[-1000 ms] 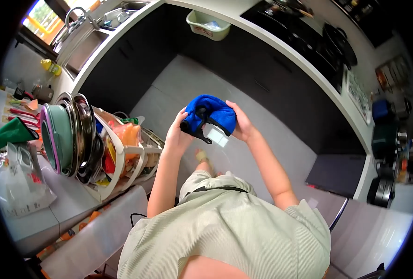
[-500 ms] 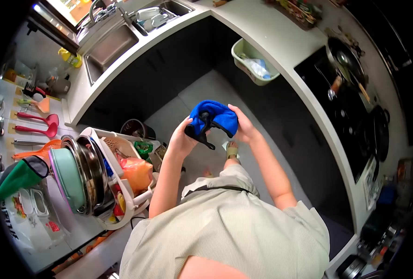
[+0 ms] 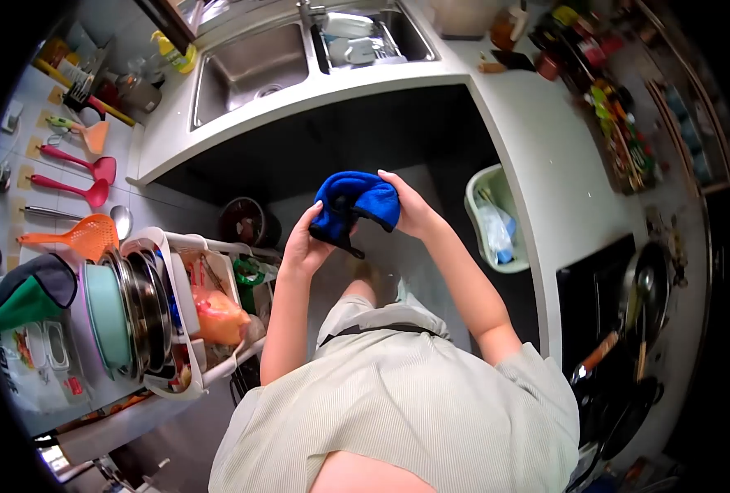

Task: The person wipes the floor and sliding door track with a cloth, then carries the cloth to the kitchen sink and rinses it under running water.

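Observation:
A blue cloth point(image 3: 358, 195) with black edging and a dark loop hangs bunched and folded between my two hands, in front of my body above the floor. My left hand point(image 3: 305, 244) grips its left side, fingers curled at the edge and partly hidden by the fabric. On the opposite side, my right hand point(image 3: 410, 205) pinches the upper right edge, with the thumb and fingers closed on it. Dark material shows in the fold at the cloth's middle; I cannot make out its shape.
Ahead is a steel sink point(image 3: 254, 70) beside a basin with dishes. A green bin point(image 3: 501, 222) hangs at the right counter, near the stove point(image 3: 603, 287). On the left stand a white rack point(image 3: 188, 329), pans point(image 3: 147, 308) and hanging utensils. A dark bucket point(image 3: 248, 222) sits on the floor.
My view and body have turned to the right, so the sink now lies more straight ahead. The cloth stays in both hands, with its folded shape much the same.

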`<control>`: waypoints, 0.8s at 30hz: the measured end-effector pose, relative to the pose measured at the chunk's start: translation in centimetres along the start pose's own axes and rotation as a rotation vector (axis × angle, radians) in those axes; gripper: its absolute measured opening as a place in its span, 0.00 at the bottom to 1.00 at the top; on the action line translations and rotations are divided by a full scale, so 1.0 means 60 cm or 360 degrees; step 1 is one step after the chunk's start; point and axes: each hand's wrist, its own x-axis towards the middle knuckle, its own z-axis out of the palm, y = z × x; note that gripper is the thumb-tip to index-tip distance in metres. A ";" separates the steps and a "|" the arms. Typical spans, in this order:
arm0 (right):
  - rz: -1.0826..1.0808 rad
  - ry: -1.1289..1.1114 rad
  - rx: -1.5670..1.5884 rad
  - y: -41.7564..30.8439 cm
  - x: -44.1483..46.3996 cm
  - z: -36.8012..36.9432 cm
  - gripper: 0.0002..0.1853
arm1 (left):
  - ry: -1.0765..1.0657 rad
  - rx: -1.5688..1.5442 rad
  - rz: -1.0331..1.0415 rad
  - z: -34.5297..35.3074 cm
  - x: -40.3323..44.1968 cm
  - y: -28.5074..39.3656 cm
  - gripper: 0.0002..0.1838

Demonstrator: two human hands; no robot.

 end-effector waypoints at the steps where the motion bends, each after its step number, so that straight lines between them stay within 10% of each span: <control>1: 0.0027 -0.0018 -0.0012 -0.016 0.031 0.005 0.23 | 0.0016 0.0005 0.0033 0.008 0.011 0.018 0.24; 24: 0.0342 -0.0080 -0.0500 -0.363 0.596 0.042 0.21 | -0.0099 -0.0179 0.0525 0.108 0.402 0.418 0.24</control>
